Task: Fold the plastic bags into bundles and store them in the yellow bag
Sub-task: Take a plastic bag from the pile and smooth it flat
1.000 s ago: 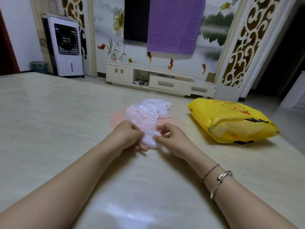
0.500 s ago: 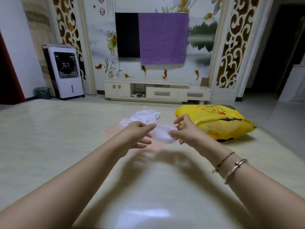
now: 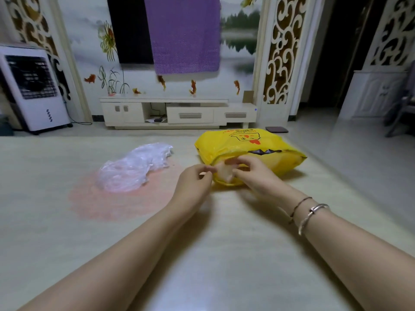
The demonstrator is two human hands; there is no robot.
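Loose pile of clear plastic bags (image 3: 134, 169) sits off to the left on the table (image 3: 56, 232), well apart from both hands. The left hand (image 3: 195, 182) pinches the near lip of the yellow bag (image 3: 258, 151), whose long axis runs left-right with its mouth facing the hands. The right hand (image 3: 251, 172), the closer one, has fingers curled round a small folded bundle (image 3: 225, 173) right at that opening, so it only needs pushing forward and in.
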